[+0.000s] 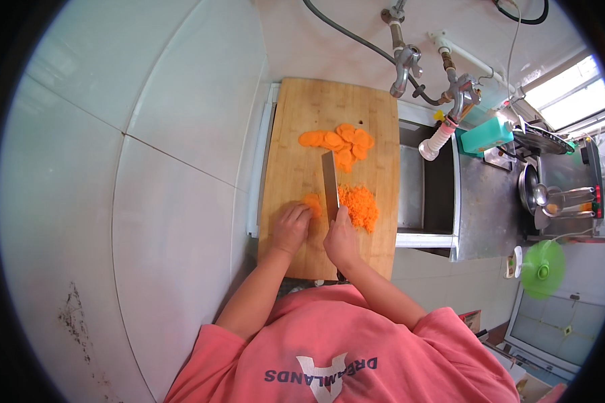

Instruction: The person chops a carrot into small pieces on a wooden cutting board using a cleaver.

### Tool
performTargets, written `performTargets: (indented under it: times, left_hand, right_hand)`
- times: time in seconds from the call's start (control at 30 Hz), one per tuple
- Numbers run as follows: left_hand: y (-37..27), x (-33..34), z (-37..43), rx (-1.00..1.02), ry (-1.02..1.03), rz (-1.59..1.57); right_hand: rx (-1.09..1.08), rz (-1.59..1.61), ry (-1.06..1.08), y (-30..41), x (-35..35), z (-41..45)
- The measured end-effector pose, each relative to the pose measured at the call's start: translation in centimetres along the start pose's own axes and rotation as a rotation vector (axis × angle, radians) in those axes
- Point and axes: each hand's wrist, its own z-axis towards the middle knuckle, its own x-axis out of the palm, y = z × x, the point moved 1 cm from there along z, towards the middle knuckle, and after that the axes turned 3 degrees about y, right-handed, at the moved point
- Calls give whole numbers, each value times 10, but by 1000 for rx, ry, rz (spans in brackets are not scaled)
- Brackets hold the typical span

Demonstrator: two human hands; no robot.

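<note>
A wooden cutting board (302, 176) lies in front of me. My left hand (291, 226) rests on its left part, fingertips curled on a few carrot slices (312, 203). In my right hand (342, 242) is the handle of a cleaver (329, 176), its broad blade pointing away from me. The blade stands just right of the slices and apart from them. Against its right side sits a heap of finely chopped carrot (360, 207). Farther up the board, beyond the blade's tip, more round carrot slices (347, 141) lie overlapping in a loose pile.
White tiles (181, 166) rise close on my left. Two metal taps (406, 70) hang over the back right, one with a ribbed spout extension (436, 142). A sink (411, 186) adjoins the board. Farther right are a teal bottle (489, 135), a pan (528, 186) and metal ladles (559, 201).
</note>
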Motion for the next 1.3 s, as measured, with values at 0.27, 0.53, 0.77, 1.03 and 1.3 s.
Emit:
performTargets:
  times: [0.27,0.53,0.77,1.03,1.3]
  left_hand:
    - [1,-1,-1,12,-5,16]
    - [1,-2,-2,5,40,21]
    - [0,-4,0,11,30,17]
    - [1,-4,-1,-7,48,-1]
    - [1,-5,0,-11,15,-14]
  right_hand:
    - [-74,-95,126,16,-10,-2]
    - [-43,-128,180,21,-5,-3]
    - [-74,-121,160,23,-7,-4]
    - [-63,-122,204,22,-3,-4]
    - [-90,-99,185,18,6,4]
